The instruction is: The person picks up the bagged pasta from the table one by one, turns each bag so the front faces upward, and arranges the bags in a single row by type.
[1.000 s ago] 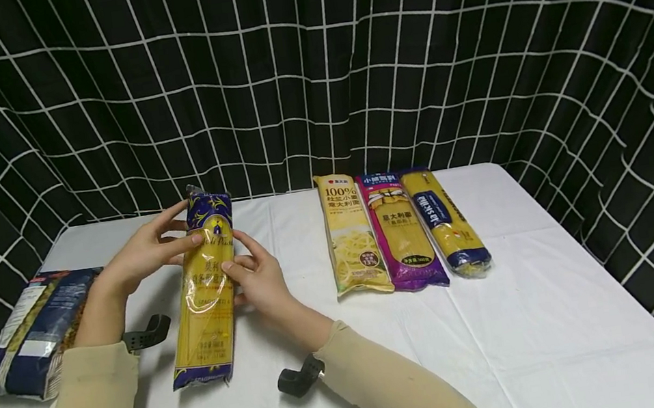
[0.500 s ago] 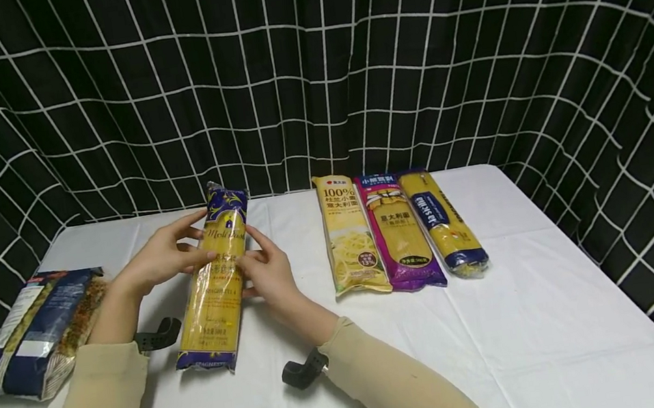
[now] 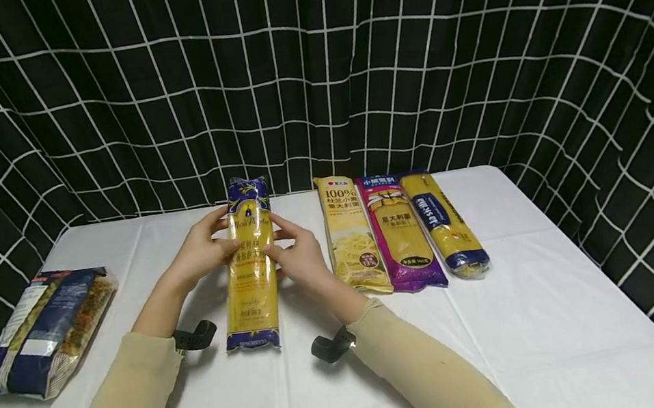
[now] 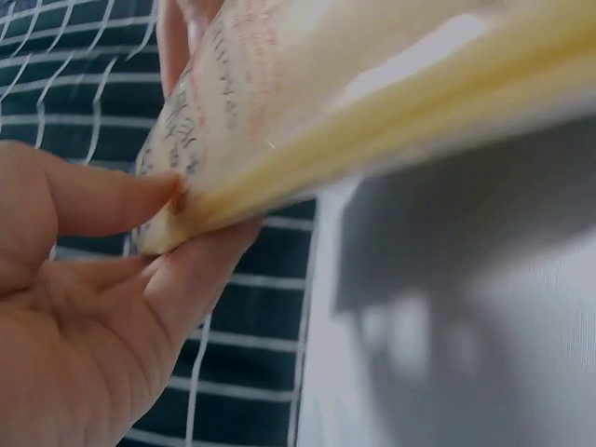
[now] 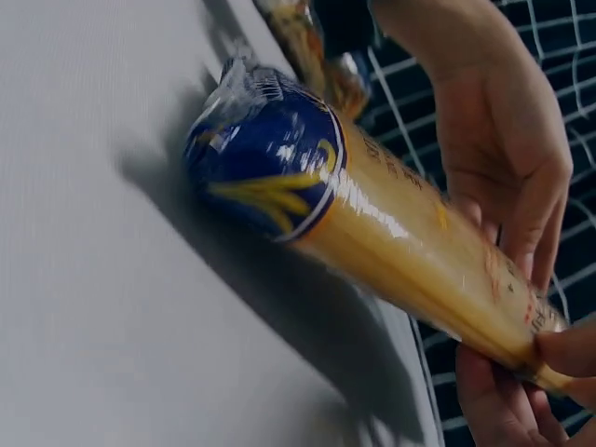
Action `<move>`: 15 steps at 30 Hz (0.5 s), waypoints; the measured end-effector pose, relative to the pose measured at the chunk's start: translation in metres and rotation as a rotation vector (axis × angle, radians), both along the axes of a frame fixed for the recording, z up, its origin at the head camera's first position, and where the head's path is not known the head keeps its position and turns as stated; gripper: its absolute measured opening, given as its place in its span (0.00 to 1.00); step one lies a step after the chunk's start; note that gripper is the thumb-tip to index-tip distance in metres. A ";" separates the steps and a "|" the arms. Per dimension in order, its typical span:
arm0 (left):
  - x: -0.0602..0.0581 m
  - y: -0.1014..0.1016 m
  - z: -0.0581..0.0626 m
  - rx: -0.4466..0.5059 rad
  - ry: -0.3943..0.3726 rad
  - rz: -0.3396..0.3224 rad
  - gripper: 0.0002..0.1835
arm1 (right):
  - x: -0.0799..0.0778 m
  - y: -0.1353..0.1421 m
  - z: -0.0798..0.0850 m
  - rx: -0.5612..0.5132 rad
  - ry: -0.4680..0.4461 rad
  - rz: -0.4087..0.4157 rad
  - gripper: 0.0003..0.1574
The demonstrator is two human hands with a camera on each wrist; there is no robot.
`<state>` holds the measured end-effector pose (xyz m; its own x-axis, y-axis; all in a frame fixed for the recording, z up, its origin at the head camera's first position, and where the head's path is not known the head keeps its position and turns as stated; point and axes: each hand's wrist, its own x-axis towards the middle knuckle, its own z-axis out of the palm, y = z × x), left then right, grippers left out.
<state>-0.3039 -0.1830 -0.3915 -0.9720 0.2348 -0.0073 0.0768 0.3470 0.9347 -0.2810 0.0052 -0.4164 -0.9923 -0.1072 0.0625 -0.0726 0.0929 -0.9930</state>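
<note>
A yellow spaghetti packet (image 3: 251,290) with dark blue ends is held upright-lengthwise between both hands, its face toward the head camera. On its left edge the left hand (image 3: 200,254) pinches it, thumb on the front and fingers behind. The right hand (image 3: 303,255) grips the right edge in the same way. In the left wrist view the left thumb and fingers (image 4: 116,200) clasp the packet's edge, and a shadow lies on the cloth below. The right wrist view shows the packet's blue end (image 5: 265,154) above the white cloth, apart from it or barely touching; I cannot tell which.
Right of the hands lie three pasta packets side by side: a pale yellow one (image 3: 352,235), a purple one (image 3: 402,232) and a yellow-blue one (image 3: 444,223). A dark blue pasta bag (image 3: 48,330) lies at the left. Black gridded curtain (image 3: 284,65) surrounds the white-covered table (image 3: 537,342).
Both hands have carried the spaghetti packet to the right, toward the three packets. It has turned from a slant to nearly straight. The other packets stay in place.
</note>
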 end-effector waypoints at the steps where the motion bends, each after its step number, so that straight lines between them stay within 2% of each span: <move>1: -0.003 0.006 0.000 0.014 0.001 0.009 0.40 | -0.003 0.005 0.001 0.019 0.002 -0.009 0.41; 8: -0.023 0.047 -0.002 0.015 0.025 0.076 0.40 | -0.025 0.038 0.002 0.098 -0.022 -0.074 0.38; 15: -0.041 0.072 -0.007 0.018 0.019 0.142 0.39 | -0.046 0.059 -0.001 0.167 -0.003 -0.131 0.31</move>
<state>-0.3446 -0.1109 -0.3984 -0.9954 0.0947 0.0142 0.0457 0.3388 0.9398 -0.3273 0.0644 -0.4169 -0.9985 0.0146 0.0520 -0.0463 0.2647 -0.9632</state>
